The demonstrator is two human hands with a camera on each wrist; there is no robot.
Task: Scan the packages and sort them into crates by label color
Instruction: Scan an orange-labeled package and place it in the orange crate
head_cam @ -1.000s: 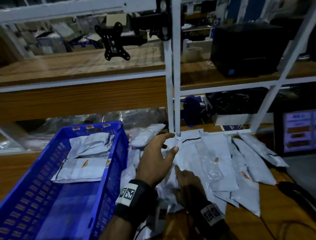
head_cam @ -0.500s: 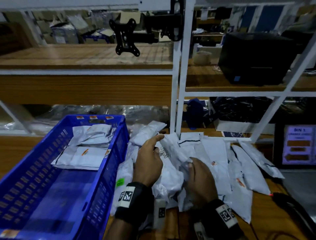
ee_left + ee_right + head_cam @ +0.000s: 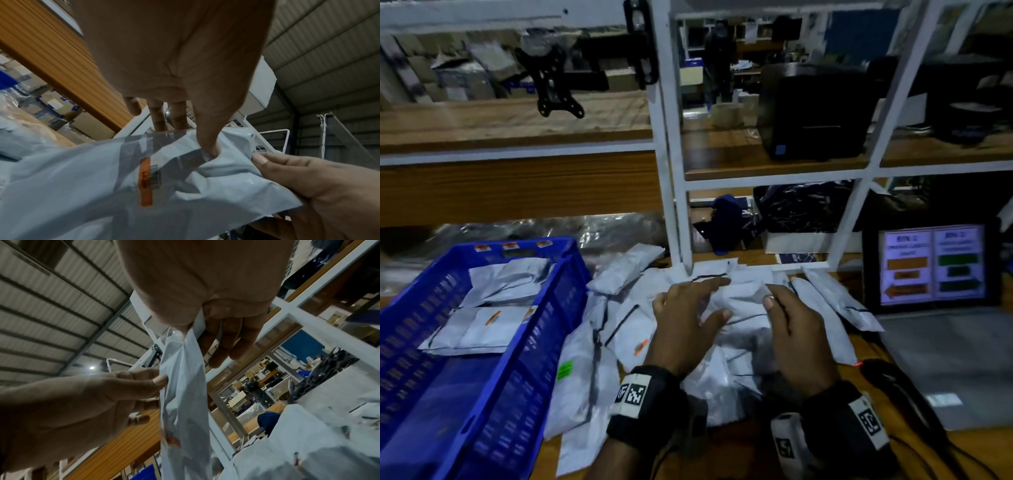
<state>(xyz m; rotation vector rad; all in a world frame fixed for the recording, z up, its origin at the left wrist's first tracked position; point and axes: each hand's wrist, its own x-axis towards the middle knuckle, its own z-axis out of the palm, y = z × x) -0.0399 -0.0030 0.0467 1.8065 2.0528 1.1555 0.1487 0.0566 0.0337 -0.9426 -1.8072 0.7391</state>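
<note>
I hold a white poly mailer package (image 3: 743, 303) with both hands above the pile of packages (image 3: 626, 329) on the wooden table. My left hand (image 3: 698, 301) grips its left side, thumb on the front and fingers behind. My right hand (image 3: 780, 308) pinches its right edge between thumb and fingers. In the left wrist view the package (image 3: 82, 186) shows an orange label (image 3: 146, 181) beside a barcode. The right wrist view shows the package (image 3: 183, 394) edge-on. At the left, a blue crate (image 3: 527, 377) holds packages with orange labels (image 3: 482, 329).
One package in the pile carries a green label (image 3: 565, 370). A black hand scanner (image 3: 893, 383) with a red light lies at the right. Behind it a screen (image 3: 931, 263) shows an orange panel and a green panel. White shelf posts (image 3: 678, 205) rise behind the pile.
Both hands were pressing into the pile a second ago. They have since gathered one package, raised it off the pile and turned it between them.
</note>
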